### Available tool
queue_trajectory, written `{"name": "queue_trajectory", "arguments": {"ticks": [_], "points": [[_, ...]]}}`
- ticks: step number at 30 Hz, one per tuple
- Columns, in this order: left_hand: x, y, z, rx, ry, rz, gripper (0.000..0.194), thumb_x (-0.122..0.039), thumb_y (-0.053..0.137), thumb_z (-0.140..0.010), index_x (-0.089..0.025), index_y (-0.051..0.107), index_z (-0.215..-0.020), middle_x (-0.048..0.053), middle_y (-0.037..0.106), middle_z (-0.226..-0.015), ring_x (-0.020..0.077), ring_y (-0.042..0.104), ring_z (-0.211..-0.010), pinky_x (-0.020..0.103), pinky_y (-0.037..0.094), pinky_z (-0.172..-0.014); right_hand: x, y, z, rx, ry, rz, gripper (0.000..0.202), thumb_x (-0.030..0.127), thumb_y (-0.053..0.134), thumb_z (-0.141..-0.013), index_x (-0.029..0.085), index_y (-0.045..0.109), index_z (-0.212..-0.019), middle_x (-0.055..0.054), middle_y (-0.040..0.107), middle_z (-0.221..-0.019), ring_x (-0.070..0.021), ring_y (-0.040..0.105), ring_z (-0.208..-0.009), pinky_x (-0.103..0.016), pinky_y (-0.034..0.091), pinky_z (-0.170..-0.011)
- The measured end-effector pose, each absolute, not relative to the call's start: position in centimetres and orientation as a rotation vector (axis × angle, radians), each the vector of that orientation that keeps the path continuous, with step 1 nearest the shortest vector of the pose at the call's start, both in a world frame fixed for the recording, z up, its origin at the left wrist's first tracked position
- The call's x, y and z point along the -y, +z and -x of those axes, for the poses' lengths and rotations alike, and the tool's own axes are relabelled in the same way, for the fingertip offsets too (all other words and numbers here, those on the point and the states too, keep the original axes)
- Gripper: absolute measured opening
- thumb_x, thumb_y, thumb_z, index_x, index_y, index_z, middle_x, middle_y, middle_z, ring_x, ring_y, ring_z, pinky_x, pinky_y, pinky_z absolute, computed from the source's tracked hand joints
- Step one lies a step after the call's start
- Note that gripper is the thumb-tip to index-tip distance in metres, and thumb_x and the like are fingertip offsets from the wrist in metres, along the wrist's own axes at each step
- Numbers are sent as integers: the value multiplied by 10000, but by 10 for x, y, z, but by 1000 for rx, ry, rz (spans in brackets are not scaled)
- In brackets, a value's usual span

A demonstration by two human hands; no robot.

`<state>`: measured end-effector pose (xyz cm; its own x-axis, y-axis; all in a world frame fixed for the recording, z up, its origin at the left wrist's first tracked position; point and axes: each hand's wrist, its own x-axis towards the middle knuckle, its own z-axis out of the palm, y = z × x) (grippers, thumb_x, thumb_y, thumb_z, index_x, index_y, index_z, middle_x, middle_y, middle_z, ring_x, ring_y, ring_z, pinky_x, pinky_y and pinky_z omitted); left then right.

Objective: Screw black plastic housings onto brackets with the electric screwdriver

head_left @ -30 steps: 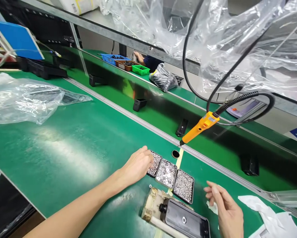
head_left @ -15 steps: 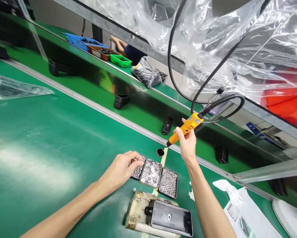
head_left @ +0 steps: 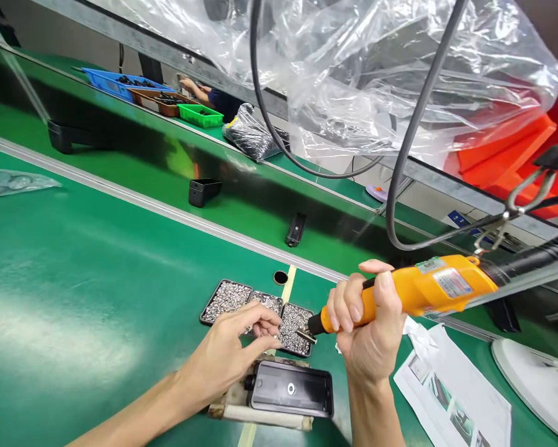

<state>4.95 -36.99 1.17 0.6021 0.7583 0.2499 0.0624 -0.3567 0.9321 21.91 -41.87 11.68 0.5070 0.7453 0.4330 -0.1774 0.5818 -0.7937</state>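
My right hand is wrapped round an orange electric screwdriver, whose metal bit points left over the right-hand parts tray. My left hand hovers over the middle tray, thumb and fingers drawn together; whatever they may hold is too small to make out. Three small dark trays stand in a row: a left tray, a middle tray partly behind my fingers, and a right tray, all full of tiny metal parts. Below them a black rectangular housing lies open side up on a fixture.
A conveyor trough behind the metal rail carries black housings. Clear plastic bags and a looped cable hang overhead. Printed sheets lie at right. Across the line are bins and another person's arm.
My right hand has brought the screwdriver down and nearer, beside the right tray. My left hand has moved from the left tray to the middle one. The view has shifted slightly.
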Motion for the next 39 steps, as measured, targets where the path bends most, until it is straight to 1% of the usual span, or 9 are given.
{"name": "queue_trajectory", "arguments": {"ticks": [4, 7, 11, 19, 24, 31, 35, 39], "points": [[379, 7, -56, -601, 879, -1844, 135, -152, 666, -942, -254, 676, -1031, -39, 665, -922, 118, 622, -845, 232, 497, -795, 429, 119, -213, 857, 708, 699, 140, 368, 545, -1028, 244, 596, -987, 122, 400, -513, -46, 308, -359, -158, 375, -356], [382, 5, -57, -581, 908, -1842, 152, -139, 687, -934, -252, 673, -1035, -41, 664, -914, 115, 627, -842, 225, 501, -793, 429, 117, -210, 847, 763, 691, 140, 378, 563, -1022, 249, 594, -979, 128, 390, -513, -41, 297, -358, -153, 375, -357], [383, 4, -57, -569, 912, -1842, 130, -136, 691, -937, -239, 669, -1012, -33, 654, -899, 123, 626, -833, 240, 502, -788, 426, 113, -206, 854, 806, 694, 129, 382, 586, -1010, 257, 594, -979, 129, 385, -517, -46, 303, -358, -157, 370, -351], [385, 1, -56, -594, 903, -1812, 114, -129, 645, -951, -221, 669, -1012, -13, 654, -919, 129, 652, -843, 251, 522, -791, 425, 105, -199, 921, 818, 723, 99, 338, 579, -1019, 251, 612, -984, 118, 402, -537, -45, 336, -376, -161, 382, -374], [387, 3, -55, -624, 913, -1813, 155, -97, 586, -950, -206, 680, -1009, -4, 652, -921, 126, 660, -840, 251, 526, -786, 424, 101, -192, 926, 800, 770, 82, 326, 588, -1017, 253, 605, -984, 119, 417, -531, -45, 344, -377, -161, 378, -381], [392, 1, -57, -701, 1008, -1816, 158, -65, 609, -903, -206, 672, -940, -26, 655, -863, 110, 670, -783, 228, 525, -753, 422, 100, -189, 923, 770, 817, 106, 350, 596, -1007, 251, 596, -968, 121, 406, -522, -50, 337, -365, -164, 377, -373], [392, 1, -57, -681, 947, -1748, 197, -74, 608, -902, -224, 714, -973, -26, 694, -897, 117, 714, -793, 231, 545, -762, 424, 103, -189, 910, 764, 831, 108, 357, 602, -1002, 256, 592, -965, 122, 396, -517, -53, 333, -365, -164, 380, -369], [389, 4, -57, -641, 868, -1706, 237, -80, 620, -892, -246, 751, -997, -27, 726, -882, 138, 718, -835, 248, 550, -810, 426, 104, -190, 912, 770, 816, 96, 349, 597, -1002, 259, 588, -971, 122, 395, -517, -53, 329, -364, -165, 384, -361]]}}
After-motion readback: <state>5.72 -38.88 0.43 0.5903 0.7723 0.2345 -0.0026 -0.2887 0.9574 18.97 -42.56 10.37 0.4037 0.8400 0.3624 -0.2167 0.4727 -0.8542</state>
